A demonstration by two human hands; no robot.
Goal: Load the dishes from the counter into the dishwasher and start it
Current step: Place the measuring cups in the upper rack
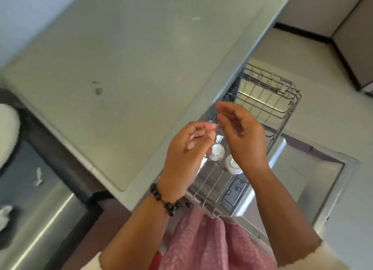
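Pulled-out dishwasher rack (268,100) with long axis running away from the counter (121,68), two white cups (217,151) upside down inside, left hand (186,154) loosely curled — contents unclear, right hand (245,136) relaxed, holding nothing visible

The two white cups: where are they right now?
Head view, centre: both white cups sit upside down, side by side, in the pulled-out dishwasher rack, below the left hand and right hand.
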